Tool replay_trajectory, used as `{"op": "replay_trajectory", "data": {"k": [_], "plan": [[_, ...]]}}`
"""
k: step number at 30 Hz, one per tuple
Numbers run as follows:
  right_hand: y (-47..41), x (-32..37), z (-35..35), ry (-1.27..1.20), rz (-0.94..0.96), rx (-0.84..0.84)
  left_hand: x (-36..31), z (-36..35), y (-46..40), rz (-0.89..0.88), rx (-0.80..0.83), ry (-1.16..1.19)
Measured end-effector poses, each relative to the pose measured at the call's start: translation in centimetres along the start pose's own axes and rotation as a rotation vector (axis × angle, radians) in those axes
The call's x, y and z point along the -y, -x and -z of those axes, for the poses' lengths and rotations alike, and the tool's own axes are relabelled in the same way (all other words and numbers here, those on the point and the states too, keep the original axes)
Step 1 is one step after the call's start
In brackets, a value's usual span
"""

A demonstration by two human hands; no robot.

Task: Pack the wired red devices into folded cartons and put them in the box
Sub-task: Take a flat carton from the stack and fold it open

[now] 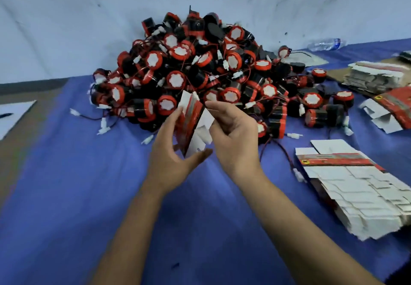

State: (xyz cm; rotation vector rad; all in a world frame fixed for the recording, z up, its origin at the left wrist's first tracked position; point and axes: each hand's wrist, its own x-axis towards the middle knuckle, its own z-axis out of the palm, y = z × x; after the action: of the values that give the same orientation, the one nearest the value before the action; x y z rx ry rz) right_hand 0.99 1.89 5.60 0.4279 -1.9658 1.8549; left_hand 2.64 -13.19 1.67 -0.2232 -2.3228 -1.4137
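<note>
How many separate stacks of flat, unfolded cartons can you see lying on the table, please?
2. One stack of flat cartons lies near the right edge, close to the person; another stack lies farther back on the right. More may lie outside the view.

Even, soft light (blurred, curved edges)

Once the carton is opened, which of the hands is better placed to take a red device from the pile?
Probably the right hand: only its fingertips pinch the carton, and devices lie just beside it. The left hand cradles the carton from below.
</note>
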Motion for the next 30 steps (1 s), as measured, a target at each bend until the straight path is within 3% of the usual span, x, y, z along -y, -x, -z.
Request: {"op": "replay_trajectory", "data": {"k": [5, 10, 16, 19, 22, 26, 28, 30], "plan": [[0.9, -3.1, -4.4, -0.213, -0.307, 0.074, 2.5, 2.3, 0.9, -0.062, -0.198, -0.119], [1.3, -5.5, -6.0, -0.371, -0.563, 0.087, 2.4, 1.1, 0.9, -0.092, -0.234, -0.185], [1.8, -6.0, -5.3, -0.148, -0.361, 0.145, 2.9, 0.8, 0.7, -0.089, -0.308, -0.336], [2.1, -5.8, -5.3, -0.149, -0.337, 0.139, 3.2, 1.5, 0.6, -0.028, -0.374, -0.357], [2.3, -5.6, -5.4, -0.226, -0.380, 0.194, 3.1, 1.6, 0.7, 0.092, -0.436, -0.220], [2.3, -6.0, -5.4, -0.085, -0.326, 0.234, 2.3, 0.6, 0.9, 0.135, -0.431, 0.040], [2.4, -6.2, -5.3, -0.009, -0.184, 0.249, 1.8, 0.2, 0.7, 0.200, -0.345, 0.289], [2.3, -6.1, -5.2, -0.001, -0.121, 0.253, 1.8, 0.7, 0.6, 0.203, -0.172, 0.390]]}}
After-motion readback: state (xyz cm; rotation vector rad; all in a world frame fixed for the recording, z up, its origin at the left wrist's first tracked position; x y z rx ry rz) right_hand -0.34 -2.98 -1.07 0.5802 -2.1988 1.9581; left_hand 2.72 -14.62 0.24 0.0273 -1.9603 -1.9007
